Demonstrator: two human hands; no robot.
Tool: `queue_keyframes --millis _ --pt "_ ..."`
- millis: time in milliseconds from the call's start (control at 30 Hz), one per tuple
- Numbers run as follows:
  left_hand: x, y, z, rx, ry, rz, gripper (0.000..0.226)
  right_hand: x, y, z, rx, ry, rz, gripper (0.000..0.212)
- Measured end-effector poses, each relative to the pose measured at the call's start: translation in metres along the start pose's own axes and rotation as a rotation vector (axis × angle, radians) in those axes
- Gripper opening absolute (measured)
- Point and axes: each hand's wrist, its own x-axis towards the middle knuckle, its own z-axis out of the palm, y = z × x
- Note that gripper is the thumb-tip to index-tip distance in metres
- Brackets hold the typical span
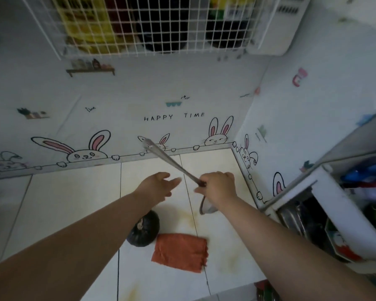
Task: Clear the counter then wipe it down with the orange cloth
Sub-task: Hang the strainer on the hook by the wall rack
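The white glossy tiled surface (pixel 63 203), crossed by thin dark grout lines and marked with pale yellowish stains, runs back to a wall covering (pixel 182 88) printed with rabbits and the words HAPPY TIME. At the far right the back edge and the side edge meet in a corner. A wide stretch of bare tile lies to the left of both arms.

Along the right side stands a white shelf unit (pixel 326 192), its compartments crowded with dark and coloured things too blurred to tell apart. A white wire-grid rack (pixel 152 25) hangs above the back wall.

The left grip (pixel 159 185) is open over the middle of the surface, its fingers straight and spread, holding nothing. The right grip (pixel 219 185) is curled round the dark end of a long slim grey metal utensil (pixel 167 159), which slants up and to the left towards the wall. Motion blur hides what kind of utensil it is. A curved grey rim (pixel 205 208) shows under the right wrist, mostly hidden.

A round, ribbed, dark green squash (pixel 143 229) sits on the surface under the left forearm. Just beside it to the right lies the rectangular orange cloth (pixel 180 252), flat, nubbly in texture and a little frayed at its right edge. It is near the front edge of the surface and well apart from both grips.
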Motion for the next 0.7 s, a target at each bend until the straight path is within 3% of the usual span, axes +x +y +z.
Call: queue_keyframes --millis 100,167,233,467,567,700 --pt "-0.014 0.037 0.015 -0.261 -0.025 0.104 0.027 -0.016 0.001 -0.020 0.070 0.058 -0.002 0.026" --pt "-0.023 0.060 0.023 -0.309 -0.016 0.184 0.014 -0.026 0.003 -0.033 0.155 0.052 0.018 0.032" --pt "-0.031 0.086 0.030 -0.224 -0.007 0.279 0.018 -0.036 0.007 -0.052 0.223 0.070 0.042 0.037" --pt "-0.051 0.158 0.043 -0.006 0.029 0.513 0.021 -0.051 0.020 -0.112 0.493 0.285 0.039 0.014" --pt "-0.063 0.189 0.044 0.066 0.069 0.598 0.021 -0.054 0.022 -0.136 0.581 0.409 0.058 0.019" --pt "-0.085 0.226 0.039 0.148 0.074 0.695 0.042 -0.049 0.025 -0.179 0.597 0.567 0.105 0.021"
